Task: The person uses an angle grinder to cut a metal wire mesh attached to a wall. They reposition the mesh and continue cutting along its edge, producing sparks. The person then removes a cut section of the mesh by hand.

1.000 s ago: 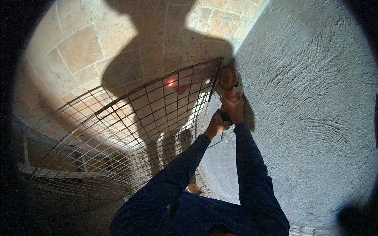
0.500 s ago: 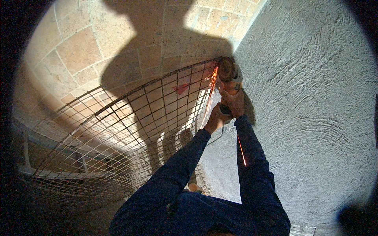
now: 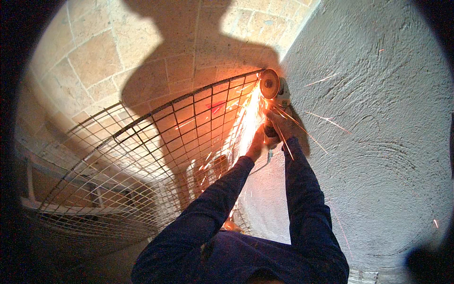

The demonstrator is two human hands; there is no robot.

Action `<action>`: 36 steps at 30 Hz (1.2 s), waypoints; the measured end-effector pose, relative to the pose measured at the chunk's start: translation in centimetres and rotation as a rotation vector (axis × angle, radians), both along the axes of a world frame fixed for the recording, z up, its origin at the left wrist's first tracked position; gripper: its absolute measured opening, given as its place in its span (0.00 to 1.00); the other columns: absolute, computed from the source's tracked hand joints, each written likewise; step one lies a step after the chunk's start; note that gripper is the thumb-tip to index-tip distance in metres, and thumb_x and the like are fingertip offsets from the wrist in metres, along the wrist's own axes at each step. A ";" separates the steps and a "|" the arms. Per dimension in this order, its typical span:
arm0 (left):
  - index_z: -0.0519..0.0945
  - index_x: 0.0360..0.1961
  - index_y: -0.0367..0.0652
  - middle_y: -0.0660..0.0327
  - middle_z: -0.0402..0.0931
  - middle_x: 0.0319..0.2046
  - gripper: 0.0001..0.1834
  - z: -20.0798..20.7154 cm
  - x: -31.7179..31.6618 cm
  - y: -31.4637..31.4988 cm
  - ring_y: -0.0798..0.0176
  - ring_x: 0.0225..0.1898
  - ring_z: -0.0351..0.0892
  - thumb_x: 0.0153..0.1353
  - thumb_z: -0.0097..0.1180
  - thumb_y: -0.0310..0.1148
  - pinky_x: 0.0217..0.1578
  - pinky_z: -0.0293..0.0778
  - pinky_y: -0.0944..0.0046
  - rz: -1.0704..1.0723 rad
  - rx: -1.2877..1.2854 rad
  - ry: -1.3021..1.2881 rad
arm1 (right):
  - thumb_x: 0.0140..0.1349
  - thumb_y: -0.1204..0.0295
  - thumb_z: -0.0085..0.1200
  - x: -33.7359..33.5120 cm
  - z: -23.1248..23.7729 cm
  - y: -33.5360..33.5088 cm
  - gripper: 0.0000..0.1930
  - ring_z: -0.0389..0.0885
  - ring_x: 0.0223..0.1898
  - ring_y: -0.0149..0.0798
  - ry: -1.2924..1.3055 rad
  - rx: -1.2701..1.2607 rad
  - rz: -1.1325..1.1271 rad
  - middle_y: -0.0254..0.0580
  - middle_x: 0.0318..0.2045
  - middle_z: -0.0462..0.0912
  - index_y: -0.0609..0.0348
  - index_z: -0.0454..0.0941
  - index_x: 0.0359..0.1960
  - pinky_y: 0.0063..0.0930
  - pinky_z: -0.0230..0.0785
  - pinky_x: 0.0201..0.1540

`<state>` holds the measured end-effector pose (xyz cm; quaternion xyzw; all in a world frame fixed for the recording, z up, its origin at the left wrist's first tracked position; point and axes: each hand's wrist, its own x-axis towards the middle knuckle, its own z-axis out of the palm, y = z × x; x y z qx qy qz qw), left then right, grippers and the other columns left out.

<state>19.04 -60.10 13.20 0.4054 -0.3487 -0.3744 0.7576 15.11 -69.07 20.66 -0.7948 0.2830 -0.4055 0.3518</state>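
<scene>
Both my hands hold an angle grinder up in front of me. My right hand is wrapped around its body close below the head, and my left hand grips lower down, partly hidden by glare. The round cutting disc touches or nearly touches the upper right corner of a steel wire mesh. Bright orange sparks pour down from there past my left hand, and some fly off to the right.
A rough grey plastered wall rises close on my right. Beyond the mesh is a surface of tan stone blocks, with my shadow across it. A pale frame stands at the lower left, behind the mesh.
A thin stream of sparks has grown into a broad, bright spray that lights the mesh and wall orange. The grinder's head has shifted slightly left and down. Both hands keep their grip.
</scene>
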 end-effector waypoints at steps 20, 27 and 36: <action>0.73 0.50 0.43 0.63 0.78 0.38 0.23 0.7 -0.2 1.7 0.72 0.29 0.74 0.56 0.69 0.33 0.25 0.66 0.72 -0.231 -0.021 0.168 | 0.49 0.59 0.72 -0.8 1.0 0.5 0.24 0.81 0.33 0.34 0.070 0.100 0.071 0.40 0.33 0.82 0.66 0.78 0.40 0.28 0.74 0.38; 0.74 0.51 0.42 0.61 0.79 0.42 0.26 1.4 -0.6 1.6 0.72 0.37 0.76 0.52 0.71 0.32 0.32 0.71 0.71 -0.225 -0.056 0.259 | 0.49 0.60 0.71 -0.7 1.2 0.5 0.24 0.81 0.33 0.34 0.086 0.092 0.074 0.40 0.32 0.82 0.66 0.78 0.39 0.28 0.74 0.38; 0.74 0.45 0.38 0.60 0.80 0.34 0.26 -0.7 -1.4 2.9 0.65 0.35 0.80 0.48 0.73 0.34 0.37 0.76 0.65 -0.100 0.046 0.026 | 0.51 0.62 0.70 -1.8 1.2 4.2 0.22 0.80 0.33 0.33 0.099 0.031 -0.046 0.39 0.32 0.81 0.66 0.77 0.39 0.28 0.74 0.37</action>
